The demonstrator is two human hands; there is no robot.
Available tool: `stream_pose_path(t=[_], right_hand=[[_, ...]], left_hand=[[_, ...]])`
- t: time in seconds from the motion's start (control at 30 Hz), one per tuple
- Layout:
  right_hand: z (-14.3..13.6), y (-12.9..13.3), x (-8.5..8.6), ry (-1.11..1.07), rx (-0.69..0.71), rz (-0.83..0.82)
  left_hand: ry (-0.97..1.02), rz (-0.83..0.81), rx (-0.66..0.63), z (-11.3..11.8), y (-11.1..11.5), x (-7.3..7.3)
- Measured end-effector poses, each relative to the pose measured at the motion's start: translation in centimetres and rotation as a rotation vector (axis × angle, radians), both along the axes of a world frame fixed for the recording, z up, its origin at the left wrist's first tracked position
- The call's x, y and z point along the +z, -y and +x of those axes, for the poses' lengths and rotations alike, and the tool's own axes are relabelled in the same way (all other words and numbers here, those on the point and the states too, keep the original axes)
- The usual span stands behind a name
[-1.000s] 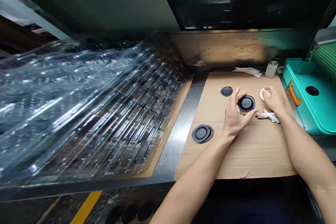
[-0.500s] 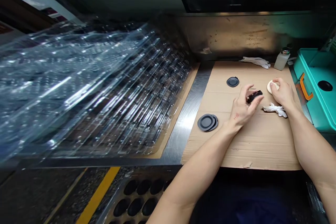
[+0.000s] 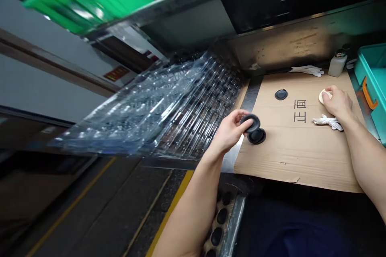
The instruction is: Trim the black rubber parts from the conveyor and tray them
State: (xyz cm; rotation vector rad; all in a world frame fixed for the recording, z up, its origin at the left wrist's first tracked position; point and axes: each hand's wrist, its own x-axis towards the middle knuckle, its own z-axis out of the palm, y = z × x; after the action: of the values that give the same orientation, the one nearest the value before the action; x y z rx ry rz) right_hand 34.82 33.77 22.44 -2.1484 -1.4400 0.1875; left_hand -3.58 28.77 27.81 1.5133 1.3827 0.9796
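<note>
My left hand [image 3: 230,131] pinches a round black rubber-like lid [image 3: 255,118] between thumb and fingers at the left edge of the cardboard sheet [image 3: 280,148]. Just below it, partly overlapped, is a second black lid [image 3: 257,136]. In my right hand [image 3: 338,102] is a pale round pad [image 3: 323,97], held by its edge over the right part of the cardboard. Another dark round lid [image 3: 281,94] lies flat farther back, between the two hands. A crumpled white glove [image 3: 328,122] rests just below my right hand.
Stacked clear plastic trays [image 3: 169,112] fill the left of the bench. A teal bin [image 3: 363,64] with an orange handle stands at the right. At the back are a white glove [image 3: 307,70] and a bottle [image 3: 337,64]. A tray of black rounds [image 3: 222,216] sits below the bench edge.
My left hand has moved left from the middle of the cardboard to the lids at its left edge. Printed characters now show there. The view has swung left; my right hand still holds the pad.
</note>
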Motion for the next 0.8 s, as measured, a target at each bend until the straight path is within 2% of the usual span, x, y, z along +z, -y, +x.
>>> stream_pose_path(t=[0.07, 0.13, 0.2, 0.27, 0.37, 0.5, 0.57, 0.63, 0.73, 0.8], right_hand=[[0.0, -0.1, -0.2, -0.007, 0.006, -0.002], [-0.1, -0.1, -0.3, -0.011, 0.003, 0.001], [-0.2, 0.0, -0.2, -0.012, -0.002, 0.001], [-0.3, 0.2, 0.0, -0.010, -0.003, -0.003], [-0.4, 0.3, -0.1, -0.014, -0.001, -0.017], [-0.6, 0.1, -0.4, -0.019, 0.006, -0.036], [-0.8, 0.2, -0.4, -0.018, 0.010, -0.052], [-1.1, 0.5, -0.1, -0.018, 0.023, -0.079], [-1.6, 1.3, 0.7, -0.032, 0.053, -0.139], [-1.8, 1.7, 1.3, -0.072, 0.077, -0.183]], left_hand=[[-0.091, -0.057, 0.042, -1.8, 0.7, -1.1], [-0.190, -0.097, 0.080, -2.4, 1.0, -2.8], [-0.327, -0.050, 0.102, -2.3, 0.9, -4.2], [-0.483, 0.040, 0.082, -1.9, 0.7, -5.0], [-0.654, 0.091, 0.005, -1.8, 0.4, -5.2], [-0.787, 0.201, -0.011, -1.0, -0.8, -4.2], [-0.797, 0.284, -0.039, 0.7, -1.8, -3.7], [-0.764, 0.352, -0.118, 3.5, -2.7, -3.1], [-0.655, 0.419, -0.261, 9.8, -3.5, -1.7], [-0.567, 0.469, -0.358, 14.7, -3.4, -0.1]])
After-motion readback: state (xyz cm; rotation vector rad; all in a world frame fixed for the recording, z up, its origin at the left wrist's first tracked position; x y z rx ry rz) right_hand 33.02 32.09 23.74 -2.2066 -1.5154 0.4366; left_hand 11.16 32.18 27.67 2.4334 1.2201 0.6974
